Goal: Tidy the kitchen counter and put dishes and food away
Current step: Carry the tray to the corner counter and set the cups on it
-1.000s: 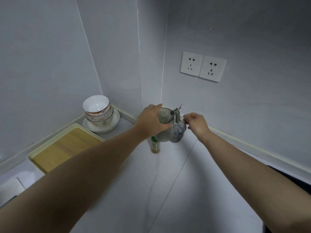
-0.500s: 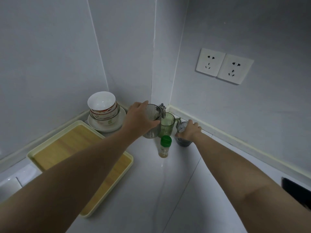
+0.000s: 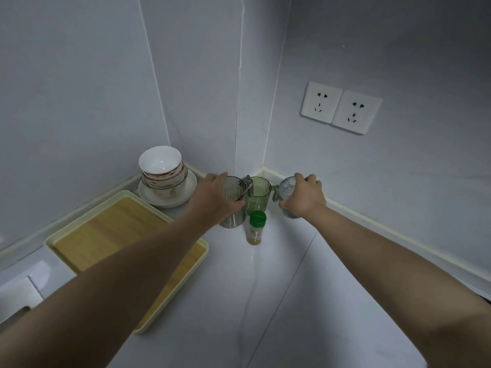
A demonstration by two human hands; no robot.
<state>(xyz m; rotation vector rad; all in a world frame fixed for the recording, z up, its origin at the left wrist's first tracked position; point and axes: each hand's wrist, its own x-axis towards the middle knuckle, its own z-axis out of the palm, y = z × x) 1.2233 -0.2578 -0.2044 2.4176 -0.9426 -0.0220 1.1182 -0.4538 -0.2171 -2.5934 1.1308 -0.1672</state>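
Observation:
In the counter's back corner, my left hand (image 3: 214,199) wraps a clear grey ribbed cup (image 3: 233,208) that stands on the counter with a metal utensil (image 3: 248,185) leaning in it. Beside it stands a green transparent cup (image 3: 259,193) with a handle. My right hand (image 3: 304,197) grips a small clear glass (image 3: 287,188) to the right, close to the wall strip. A small spice bottle (image 3: 256,229) with a green cap stands in front of the cups.
A stack of white bowls (image 3: 162,168) sits on a plate (image 3: 186,193) at the back left. A cream tray with a wooden board (image 3: 106,235) lies on the left. Two wall sockets (image 3: 341,107) are above right. White counter (image 3: 279,301) stretches toward me.
The grey cup went from raised near the corner down onto the counter left of the green cup. My right hand shifted right with the small glass. The view moved back.

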